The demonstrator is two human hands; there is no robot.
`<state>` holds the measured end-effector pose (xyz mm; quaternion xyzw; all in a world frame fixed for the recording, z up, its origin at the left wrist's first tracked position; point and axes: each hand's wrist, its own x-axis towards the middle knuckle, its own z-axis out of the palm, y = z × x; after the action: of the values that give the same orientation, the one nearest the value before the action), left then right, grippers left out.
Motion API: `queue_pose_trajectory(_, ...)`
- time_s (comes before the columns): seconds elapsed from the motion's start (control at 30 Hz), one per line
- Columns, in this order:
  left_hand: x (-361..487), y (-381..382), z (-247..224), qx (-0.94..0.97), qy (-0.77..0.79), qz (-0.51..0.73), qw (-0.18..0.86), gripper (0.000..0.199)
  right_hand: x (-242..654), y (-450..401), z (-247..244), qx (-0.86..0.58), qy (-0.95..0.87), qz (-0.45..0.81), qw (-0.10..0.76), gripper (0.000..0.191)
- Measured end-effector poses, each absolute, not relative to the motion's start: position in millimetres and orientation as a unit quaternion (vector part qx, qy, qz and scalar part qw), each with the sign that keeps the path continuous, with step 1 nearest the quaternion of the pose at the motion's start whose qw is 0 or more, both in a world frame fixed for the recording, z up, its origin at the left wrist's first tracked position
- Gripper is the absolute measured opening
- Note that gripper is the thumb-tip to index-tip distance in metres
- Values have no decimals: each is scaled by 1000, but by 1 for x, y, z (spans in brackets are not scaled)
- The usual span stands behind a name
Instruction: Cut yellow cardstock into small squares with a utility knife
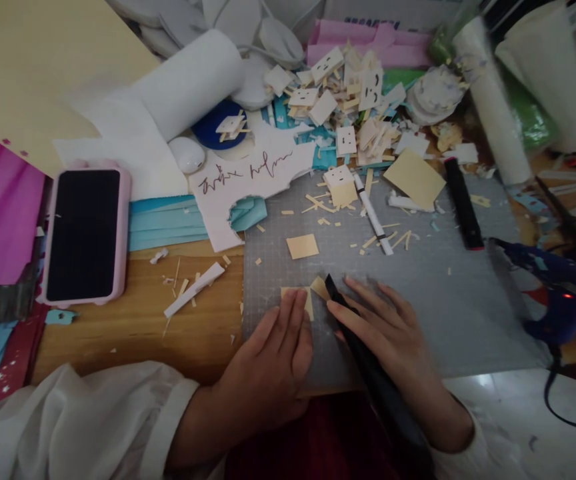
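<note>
My left hand (278, 353) has its fingers together and stretched forward, the tips pressing a small pale-yellow paper square (309, 305) onto the grey cutting mat (448, 320). A long black tool (355, 333) with a narrow tip is gripped in my right hand (393, 333), several fingers spread over the mat; its exact kind cannot be made out. At that tip sits a small yellow paper strip (320, 287). Beyond my left fingers lies a loose yellow paper rectangle (303, 247).
Paper pieces with drawn faces (345, 140) are heaped at the back. A white marker (373, 213) and a black marker (463, 203) rest on the mat. A blue glue gun (558, 293) with a lit red light is at right, a pink-cased phone (85, 233) at left.
</note>
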<state>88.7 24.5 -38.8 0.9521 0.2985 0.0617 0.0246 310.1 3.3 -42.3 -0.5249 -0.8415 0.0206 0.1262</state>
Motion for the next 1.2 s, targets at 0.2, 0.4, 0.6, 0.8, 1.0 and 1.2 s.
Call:
queue_pose_trajectory(0.2, 88, 24, -37, 954, 295, 54, 22, 78, 316, 2, -38, -498, -859, 13, 119, 37)
queue_pose_trajectory(0.4, 88, 23, -38, 953, 297, 62, 17, 80, 309, 8, -36, -462, -881, 33, 96, 42)
queue_pose_trajectory(0.6, 88, 23, -38, 953, 296, 59, 23, 78, 310, 13, -40, -508, -856, 6, 93, 44)
queue_pose_trajectory(0.8, 88, 24, -39, 952, 298, 64, 16, 75, 326, 0, -44, -518, -849, 7, 99, 44)
queue_pose_trajectory(1.0, 89, 24, -39, 952, 297, 63, 18, 81, 331, 0, -42, -519, -838, 15, 169, 56)
queue_pose_trajectory(1.2, 89, 24, -40, 951, 300, 75, 19, 78, 317, 25, -36, -576, -787, 59, 212, 35)
